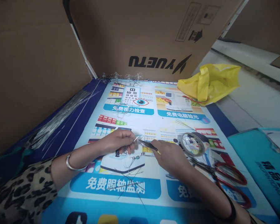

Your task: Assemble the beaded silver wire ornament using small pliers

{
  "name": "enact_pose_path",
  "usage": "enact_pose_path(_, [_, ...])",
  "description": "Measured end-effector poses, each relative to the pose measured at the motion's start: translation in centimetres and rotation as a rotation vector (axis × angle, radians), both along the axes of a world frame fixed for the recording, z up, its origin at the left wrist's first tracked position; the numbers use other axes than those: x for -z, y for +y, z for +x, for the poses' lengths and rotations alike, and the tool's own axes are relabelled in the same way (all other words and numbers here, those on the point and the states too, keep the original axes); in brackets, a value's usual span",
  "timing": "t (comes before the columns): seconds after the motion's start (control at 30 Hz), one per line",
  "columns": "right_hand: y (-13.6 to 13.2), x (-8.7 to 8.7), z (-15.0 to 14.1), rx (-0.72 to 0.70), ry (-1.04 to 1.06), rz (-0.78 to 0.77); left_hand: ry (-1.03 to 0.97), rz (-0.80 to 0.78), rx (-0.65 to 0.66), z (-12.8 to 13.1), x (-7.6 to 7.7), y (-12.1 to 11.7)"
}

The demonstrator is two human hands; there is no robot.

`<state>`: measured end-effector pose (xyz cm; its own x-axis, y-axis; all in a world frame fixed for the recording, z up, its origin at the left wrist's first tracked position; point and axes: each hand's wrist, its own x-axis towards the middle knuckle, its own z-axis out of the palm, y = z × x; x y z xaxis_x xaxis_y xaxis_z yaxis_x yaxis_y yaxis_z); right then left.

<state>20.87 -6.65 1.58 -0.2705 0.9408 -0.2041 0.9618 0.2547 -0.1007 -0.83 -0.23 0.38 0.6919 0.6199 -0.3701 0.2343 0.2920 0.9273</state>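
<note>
The left hand (123,140) pinches a thin wire (137,137) between thumb and fingers at frame center. The right hand (169,155) grips tweezers (149,145), tips at the wire. The tape roll (193,144) and red-handled scissors (232,174) lie at lower right; the yellow bag (208,82) lies at upper right.

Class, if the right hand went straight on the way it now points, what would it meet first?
Led by the dark pointed tool, the right hand would probably meet the thin wire first, then the left hand; exact depth is unclear.
</note>
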Motion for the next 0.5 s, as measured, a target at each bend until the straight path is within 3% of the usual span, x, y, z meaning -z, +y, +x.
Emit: enact_pose_path(0.5, [-0.21,-0.26,-0.46,0.026,-0.068,-0.006,-0.083,-0.079,-0.011,-0.31,-0.15,-0.03])
